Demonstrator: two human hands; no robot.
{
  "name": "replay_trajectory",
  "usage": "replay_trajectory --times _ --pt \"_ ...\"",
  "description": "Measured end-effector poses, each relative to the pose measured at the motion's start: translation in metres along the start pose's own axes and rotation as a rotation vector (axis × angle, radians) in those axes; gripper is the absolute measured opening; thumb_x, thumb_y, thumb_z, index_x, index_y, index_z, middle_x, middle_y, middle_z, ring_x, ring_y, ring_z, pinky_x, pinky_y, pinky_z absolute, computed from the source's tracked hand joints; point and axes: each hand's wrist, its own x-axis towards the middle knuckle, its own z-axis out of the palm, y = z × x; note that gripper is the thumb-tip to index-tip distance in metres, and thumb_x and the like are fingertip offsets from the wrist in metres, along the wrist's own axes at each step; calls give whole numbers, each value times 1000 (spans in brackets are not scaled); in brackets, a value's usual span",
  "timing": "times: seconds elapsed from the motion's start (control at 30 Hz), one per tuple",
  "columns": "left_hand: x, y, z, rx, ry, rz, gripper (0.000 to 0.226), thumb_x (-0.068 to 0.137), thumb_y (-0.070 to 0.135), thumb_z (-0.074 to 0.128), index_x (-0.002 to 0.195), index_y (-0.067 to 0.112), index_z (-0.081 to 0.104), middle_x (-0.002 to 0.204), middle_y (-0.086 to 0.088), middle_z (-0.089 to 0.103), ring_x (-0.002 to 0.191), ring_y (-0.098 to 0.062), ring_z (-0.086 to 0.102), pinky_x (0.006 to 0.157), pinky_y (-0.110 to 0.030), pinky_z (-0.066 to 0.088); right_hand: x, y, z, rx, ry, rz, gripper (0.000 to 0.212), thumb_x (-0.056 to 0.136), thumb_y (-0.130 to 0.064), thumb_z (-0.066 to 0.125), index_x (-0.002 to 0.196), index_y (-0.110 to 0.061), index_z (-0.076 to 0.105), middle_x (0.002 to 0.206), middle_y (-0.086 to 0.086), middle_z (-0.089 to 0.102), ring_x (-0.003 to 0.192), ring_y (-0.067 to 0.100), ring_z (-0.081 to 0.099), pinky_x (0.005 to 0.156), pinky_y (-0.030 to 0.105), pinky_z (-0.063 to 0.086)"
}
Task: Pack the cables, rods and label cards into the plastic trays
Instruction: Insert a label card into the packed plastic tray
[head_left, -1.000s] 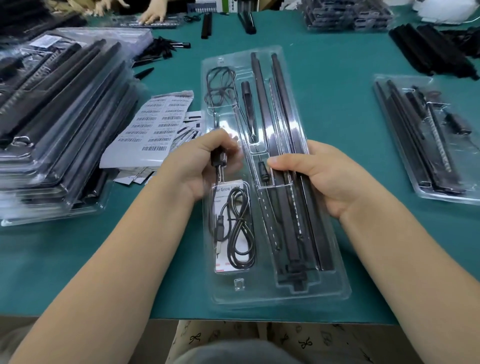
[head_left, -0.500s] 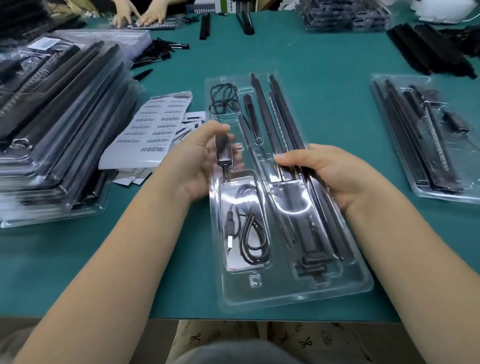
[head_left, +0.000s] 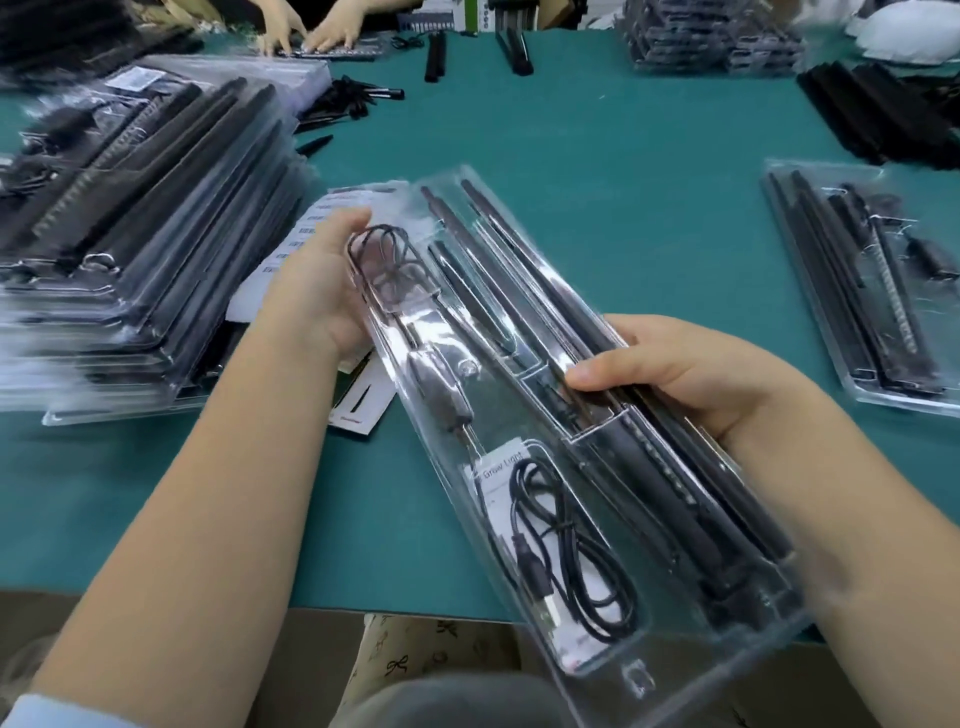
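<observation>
We had the filled plastic tray lifted off the green table, tilted toward the finished stack to the tray's left. Left hand gripped the tray's far-left edge, fingers curled under it; right hand held its right edge, thumb on top, fingers underneath. Cable, rods and label card sat inside it. Packing looked done; next we judged it should go onto the stack, kept level. Another filled tray lay well right of ours; someone else's hands worked beyond it.
</observation>
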Motion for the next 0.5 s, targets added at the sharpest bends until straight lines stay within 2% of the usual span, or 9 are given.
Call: replay_trajectory --times 0.1,0.17,0.23,0.3,0.5 --pt "2 0 -1 -68 41 -31 19 88 28 63 84 10 59 65 -2 64 53 -19 65 53 -31 55 2 0 3 -45 -19 5 39 67 -16 68 103 -4 59 86 15 67 68 26 64 67 39 55" --pt "2 1 -2 -82 39 -63 20 87 30 62 88 11 60 69 -3 65 57 -21 65 56 -37 56 1 0 2 -45 -19 -1 33 67 -15 68 98 -7 60 81 11 68 65 23 65 61 35 56" --pt "2 4 -4 -82 60 -87 16 85 28 62 80 13 58 64 -3 64 52 -20 64 55 -41 56 -1 0 2 -46 -27 -15 28 68 -13 67 95 -9 61 79 9 69 64 21 66 56 31 55" --pt "1 5 -6 -84 97 -103 14 83 23 62 75 13 56 63 -3 62 49 -20 62 53 -43 55 -1 0 3 -50 -32 -23 27 67 -13 68 94 -11 63 79 9 69 64 20 67 55 30 54" --pt "-4 5 -3 -97 134 -60 12 80 17 66 82 10 56 63 -5 63 50 -21 64 52 -44 55 -3 -1 4 -59 -13 -31 28 65 -14 70 93 -13 64 77 8 71 62 20 67 53 28 54"
